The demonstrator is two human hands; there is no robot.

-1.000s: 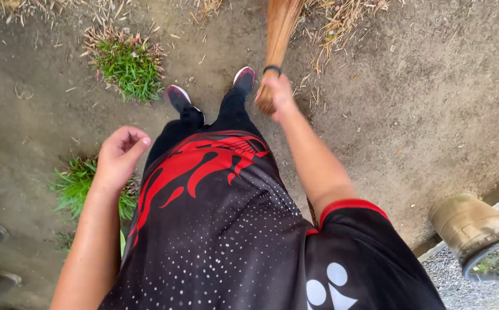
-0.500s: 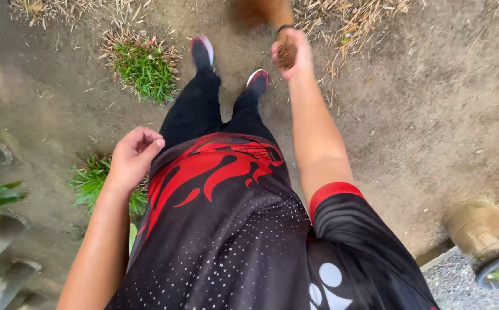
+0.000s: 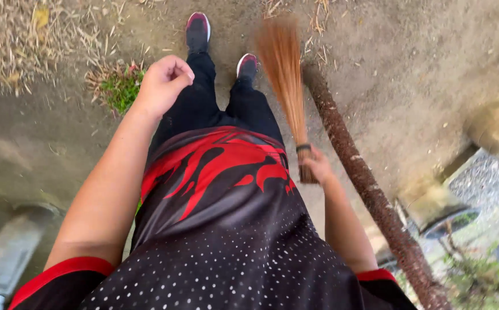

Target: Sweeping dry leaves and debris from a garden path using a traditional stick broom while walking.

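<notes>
Gripping a bundled stick broom near its bound end with the right hand, bristles fanning out toward twelve o'clock, just right of the right shoe. Swinging loose at ten o'clock, the left hand, curled into an empty fist above a grass tuft. Lying alongside at three o'clock, a rough brown pole on bare dirt.

We see a broom of dry, straw-like orange-brown fibres, bound by a dark band. Our shirt is smooth synthetic cloth with a slight sheen. The ground is matt, gritty packed dirt. A pole looks rough, rusty and flaking.
</notes>
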